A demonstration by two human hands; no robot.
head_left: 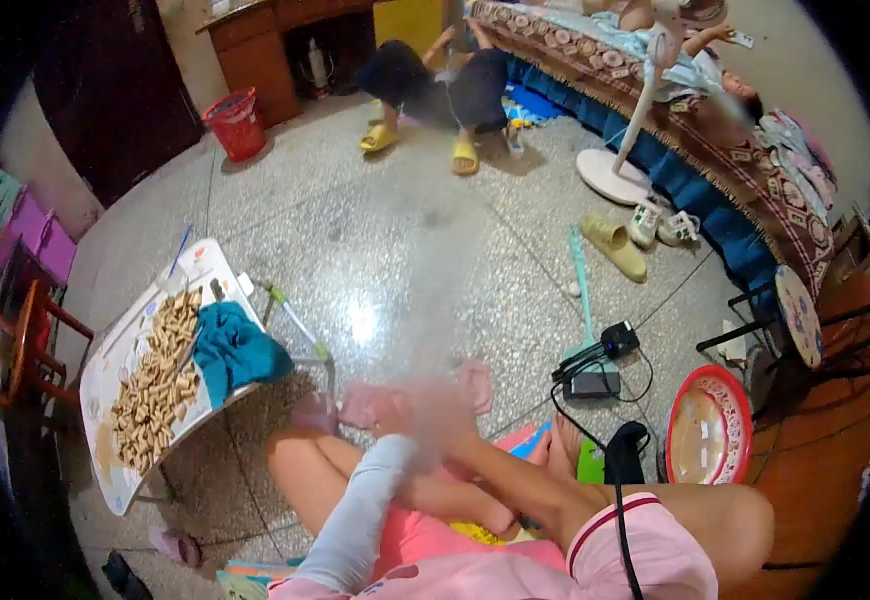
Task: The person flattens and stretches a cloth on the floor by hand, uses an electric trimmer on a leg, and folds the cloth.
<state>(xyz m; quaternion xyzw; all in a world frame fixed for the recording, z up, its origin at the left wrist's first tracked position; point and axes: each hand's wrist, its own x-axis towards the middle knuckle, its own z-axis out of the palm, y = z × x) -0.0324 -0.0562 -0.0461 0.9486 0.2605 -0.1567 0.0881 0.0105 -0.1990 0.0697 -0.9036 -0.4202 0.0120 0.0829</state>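
Observation:
Both of my forearms reach forward over my crossed legs, the left one in a pale grey sleeve [360, 510]. My left hand [395, 415] and my right hand [455, 430] come close together in front of my shins, under a hazy smear in the picture. Their fingers are blurred, so what they hold, if anything, is hidden. Pink cloth [475, 385] lies on the floor just beyond them. To the left, a white tray table [220, 265] bears many small tan pieces [155, 400] and a teal cloth [235, 350].
A red-rimmed basin [680, 390], a black adapter with cables [591, 383] and green slippers [615, 248] are to the right. Farther off are a fan base [610, 178], a red bucket [236, 125], a squatting person [435, 90] and a person lying on a bed [720, 85].

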